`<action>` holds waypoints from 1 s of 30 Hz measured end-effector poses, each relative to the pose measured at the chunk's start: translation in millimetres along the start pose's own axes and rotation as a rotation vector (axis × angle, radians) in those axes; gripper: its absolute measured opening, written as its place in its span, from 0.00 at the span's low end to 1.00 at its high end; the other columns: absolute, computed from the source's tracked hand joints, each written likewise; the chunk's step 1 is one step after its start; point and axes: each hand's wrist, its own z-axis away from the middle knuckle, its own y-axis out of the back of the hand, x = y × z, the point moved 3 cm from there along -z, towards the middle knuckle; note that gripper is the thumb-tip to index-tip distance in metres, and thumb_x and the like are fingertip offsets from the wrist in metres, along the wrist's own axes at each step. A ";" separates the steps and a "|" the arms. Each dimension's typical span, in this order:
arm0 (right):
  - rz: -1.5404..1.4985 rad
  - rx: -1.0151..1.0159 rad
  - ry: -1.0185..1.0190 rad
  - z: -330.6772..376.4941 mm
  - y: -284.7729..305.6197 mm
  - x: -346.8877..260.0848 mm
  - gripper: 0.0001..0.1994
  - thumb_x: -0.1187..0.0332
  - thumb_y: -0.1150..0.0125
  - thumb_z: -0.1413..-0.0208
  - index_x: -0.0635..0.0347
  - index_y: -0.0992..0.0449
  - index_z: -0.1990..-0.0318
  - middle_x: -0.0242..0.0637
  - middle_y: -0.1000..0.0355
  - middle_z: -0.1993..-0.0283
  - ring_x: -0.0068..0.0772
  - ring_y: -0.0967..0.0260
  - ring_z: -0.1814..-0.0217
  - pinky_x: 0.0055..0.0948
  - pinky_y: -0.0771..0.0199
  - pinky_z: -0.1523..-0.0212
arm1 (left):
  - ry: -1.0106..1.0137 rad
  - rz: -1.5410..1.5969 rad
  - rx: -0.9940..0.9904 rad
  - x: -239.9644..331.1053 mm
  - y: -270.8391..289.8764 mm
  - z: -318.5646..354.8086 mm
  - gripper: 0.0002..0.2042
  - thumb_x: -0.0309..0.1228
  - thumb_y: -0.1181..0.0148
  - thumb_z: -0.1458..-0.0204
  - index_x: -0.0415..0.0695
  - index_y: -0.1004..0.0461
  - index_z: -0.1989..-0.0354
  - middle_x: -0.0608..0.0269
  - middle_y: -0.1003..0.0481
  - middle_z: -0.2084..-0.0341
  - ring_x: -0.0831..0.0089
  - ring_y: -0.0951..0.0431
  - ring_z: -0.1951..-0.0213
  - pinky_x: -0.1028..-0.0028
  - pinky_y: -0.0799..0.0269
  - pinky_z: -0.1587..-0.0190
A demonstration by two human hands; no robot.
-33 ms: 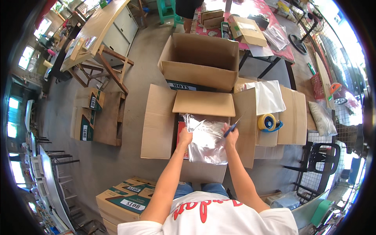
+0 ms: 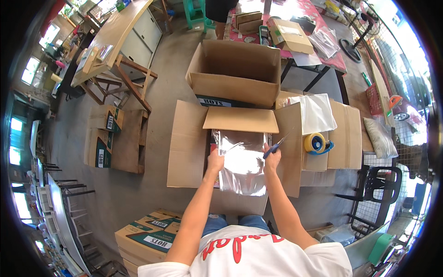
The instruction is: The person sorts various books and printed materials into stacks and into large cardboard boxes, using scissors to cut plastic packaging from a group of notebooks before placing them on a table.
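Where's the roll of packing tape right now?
In the head view, the tape roll sits to the person's right on a cardboard flap, just beyond the right hand and below a clear plastic bag.

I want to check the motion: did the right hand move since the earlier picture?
No. The right hand, holding a blue tool, sits at the same spot beside the tape roll.

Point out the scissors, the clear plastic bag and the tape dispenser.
scissors (image 2: 278,144), head view, on the blades.
clear plastic bag (image 2: 242,164), head view, its middle.
tape dispenser (image 2: 316,143), head view, on the roll.
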 end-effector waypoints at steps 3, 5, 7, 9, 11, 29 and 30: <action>0.003 0.030 -0.156 -8.6 -29.3 33.3 0.13 0.69 0.31 0.50 0.62 0.32 0.68 0.30 0.33 0.79 0.25 0.36 0.84 0.24 0.39 0.85 | -0.202 -0.093 0.043 16.1 87.5 23.4 0.15 0.26 0.45 0.50 0.36 0.27 0.53 0.40 0.24 0.61 0.50 0.22 0.56 0.60 0.29 0.54; -0.190 0.084 -0.159 -15.4 -60.8 49.3 0.10 0.69 0.32 0.50 0.63 0.28 0.69 0.30 0.32 0.76 0.22 0.36 0.79 0.24 0.38 0.80 | -0.269 -0.023 0.001 17.6 149.5 39.0 0.16 0.26 0.45 0.50 0.36 0.28 0.51 0.40 0.24 0.59 0.48 0.23 0.55 0.61 0.30 0.53; -0.111 0.262 -0.091 -56.6 -75.1 81.1 0.06 0.70 0.37 0.48 0.61 0.26 0.68 0.28 0.32 0.73 0.20 0.37 0.73 0.26 0.38 0.75 | -0.309 -0.190 -0.015 42.9 198.3 51.0 0.17 0.26 0.47 0.50 0.36 0.28 0.51 0.49 0.22 0.59 0.60 0.22 0.57 0.65 0.30 0.52; -0.214 0.282 -0.095 -41.5 -130.1 88.5 0.07 0.73 0.41 0.48 0.65 0.29 0.63 0.31 0.32 0.69 0.27 0.35 0.69 0.29 0.34 0.68 | -0.182 -0.177 0.011 -1.2 264.7 75.3 0.16 0.26 0.46 0.50 0.36 0.28 0.51 0.53 0.21 0.62 0.62 0.22 0.58 0.67 0.30 0.53; -0.335 0.276 0.089 -55.1 -166.0 82.2 0.12 0.74 0.41 0.48 0.69 0.32 0.57 0.37 0.31 0.65 0.33 0.32 0.65 0.32 0.30 0.62 | -0.199 -0.016 0.052 -39.6 318.6 87.7 0.15 0.27 0.44 0.50 0.35 0.27 0.53 0.57 0.22 0.70 0.65 0.21 0.65 0.70 0.28 0.61; 0.602 0.898 0.442 -130.1 -297.9 -15.5 0.36 0.43 0.33 0.54 0.72 0.37 0.55 0.59 0.27 0.60 0.60 0.28 0.54 0.50 0.29 0.52 | 0.111 0.992 0.234 -236.1 615.4 -82.4 0.06 0.24 0.39 0.50 0.42 0.31 0.67 0.62 0.30 0.83 0.70 0.28 0.86 0.71 0.30 0.85; 0.657 0.925 0.362 -139.7 -302.6 -21.0 0.35 0.44 0.33 0.54 0.71 0.36 0.57 0.59 0.27 0.61 0.61 0.29 0.53 0.51 0.29 0.53 | 0.085 0.962 0.244 -225.9 621.6 -101.6 0.05 0.24 0.40 0.50 0.42 0.31 0.68 0.62 0.30 0.84 0.71 0.28 0.86 0.71 0.30 0.84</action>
